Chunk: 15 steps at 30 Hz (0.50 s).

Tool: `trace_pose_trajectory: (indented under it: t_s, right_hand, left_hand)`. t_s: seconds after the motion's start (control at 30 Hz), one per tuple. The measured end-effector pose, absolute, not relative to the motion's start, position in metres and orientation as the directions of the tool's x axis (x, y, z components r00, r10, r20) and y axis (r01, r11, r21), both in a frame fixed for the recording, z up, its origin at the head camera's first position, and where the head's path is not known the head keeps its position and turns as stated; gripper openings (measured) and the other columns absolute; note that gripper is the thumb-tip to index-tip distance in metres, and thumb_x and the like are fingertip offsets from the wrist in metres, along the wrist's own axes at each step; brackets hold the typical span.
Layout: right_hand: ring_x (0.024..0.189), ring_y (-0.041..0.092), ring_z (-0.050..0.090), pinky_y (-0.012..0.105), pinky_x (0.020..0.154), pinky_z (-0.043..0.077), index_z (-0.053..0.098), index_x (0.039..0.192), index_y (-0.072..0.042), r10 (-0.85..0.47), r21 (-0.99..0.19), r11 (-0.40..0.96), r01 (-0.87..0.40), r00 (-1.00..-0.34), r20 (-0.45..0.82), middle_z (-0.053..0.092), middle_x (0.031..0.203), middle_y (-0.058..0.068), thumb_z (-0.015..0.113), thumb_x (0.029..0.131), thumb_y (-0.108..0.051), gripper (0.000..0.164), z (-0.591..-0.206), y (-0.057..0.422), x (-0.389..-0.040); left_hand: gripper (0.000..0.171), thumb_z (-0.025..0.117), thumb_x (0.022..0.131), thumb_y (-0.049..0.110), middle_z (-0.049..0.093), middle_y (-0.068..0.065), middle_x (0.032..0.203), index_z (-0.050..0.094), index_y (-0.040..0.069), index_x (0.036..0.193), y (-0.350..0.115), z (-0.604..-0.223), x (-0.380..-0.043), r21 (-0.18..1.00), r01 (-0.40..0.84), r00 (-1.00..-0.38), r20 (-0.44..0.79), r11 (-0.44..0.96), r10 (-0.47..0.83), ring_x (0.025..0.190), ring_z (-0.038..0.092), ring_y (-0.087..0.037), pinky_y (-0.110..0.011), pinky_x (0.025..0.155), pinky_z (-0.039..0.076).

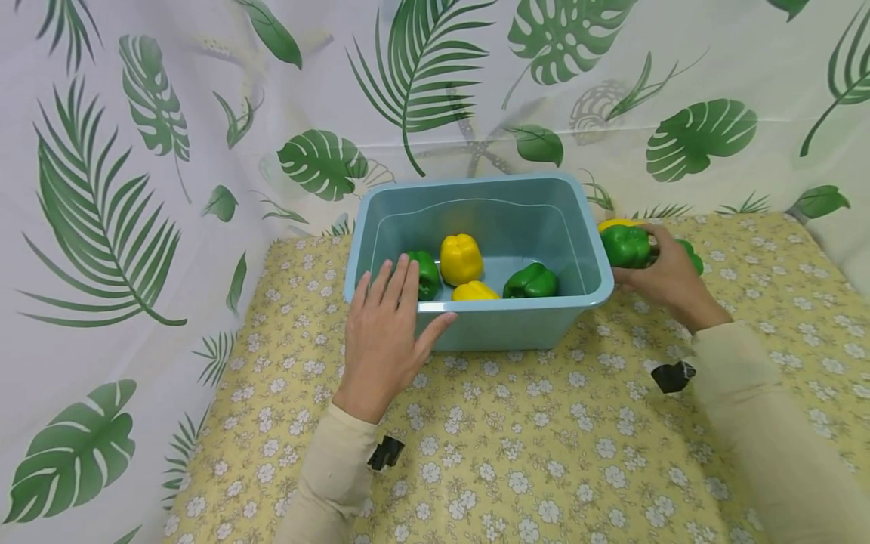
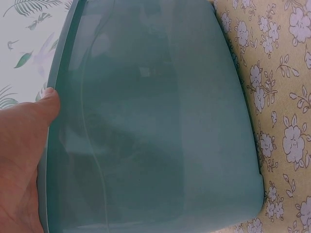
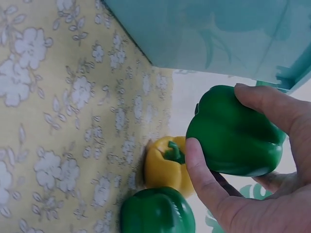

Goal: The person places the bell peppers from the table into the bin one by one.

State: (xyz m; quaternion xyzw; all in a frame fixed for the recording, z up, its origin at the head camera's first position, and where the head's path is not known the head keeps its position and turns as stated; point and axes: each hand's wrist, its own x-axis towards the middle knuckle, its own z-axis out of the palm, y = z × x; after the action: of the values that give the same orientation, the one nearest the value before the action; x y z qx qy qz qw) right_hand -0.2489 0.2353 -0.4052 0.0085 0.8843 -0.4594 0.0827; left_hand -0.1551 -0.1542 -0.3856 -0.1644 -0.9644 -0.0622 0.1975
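Observation:
A light blue plastic bin (image 1: 503, 325) stands on the table with two yellow bell peppers, one upright (image 1: 461, 259) and one partly hidden by the front rim (image 1: 474, 291), and two green ones (image 1: 530, 282) inside. My left hand (image 1: 384, 340) rests on the bin's front rim at the left, fingers straight over the edge; it partly covers a green bell pepper (image 1: 425, 276). Just outside the bin's right wall, my right hand (image 1: 669, 279) grips a green bell pepper (image 3: 235, 131) between thumb and fingers, raised off the table in the right wrist view.
Beyond the right hand, a yellow bell pepper (image 3: 165, 167) and another green bell pepper (image 3: 158, 213) sit on the flowered tablecloth (image 1: 503, 453). A leaf-printed white curtain (image 1: 448, 98) hangs close behind the bin and along the left side.

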Motion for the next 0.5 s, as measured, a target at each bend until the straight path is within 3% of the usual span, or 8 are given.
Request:
trace_pose_trajectory:
  t_s: [0.17, 0.5]
  right_hand:
    - [0.124, 0.049, 0.044, 0.051, 0.087, 0.052, 0.013, 0.162, -0.005, -0.055, -0.813, 0.578, 0.066, -0.991, -0.120, 0.030, 0.147, 0.035, 0.075, 0.093, -0.032, 0.096, -0.398, 0.237, -0.250]
    - [0.121, 0.044, 0.044, 0.055, 0.089, 0.047, 0.019, 0.160, -0.005, -0.035, -0.823, 0.568, 0.034, -0.997, -0.066, 0.033, 0.145, 0.032, 0.077, 0.092, -0.033, 0.094, -0.389, 0.236, -0.247]
  left_hand:
    - [0.085, 0.051, 0.100, 0.062, 0.038, -0.015, 0.160, 0.034, 0.002, 0.157, -0.154, -0.385, -0.155, 0.053, 0.344, -0.862, 0.414, 0.938, 0.293, 0.148, 0.034, -0.031, -0.048, 0.125, 0.016]
    - [0.085, 0.052, 0.099, 0.062, 0.039, -0.016, 0.159, 0.035, 0.001, 0.157, -0.154, -0.385, -0.155, 0.058, 0.349, -0.859, 0.420, 0.935, 0.294, 0.148, 0.034, -0.031, -0.048, 0.125, 0.017]
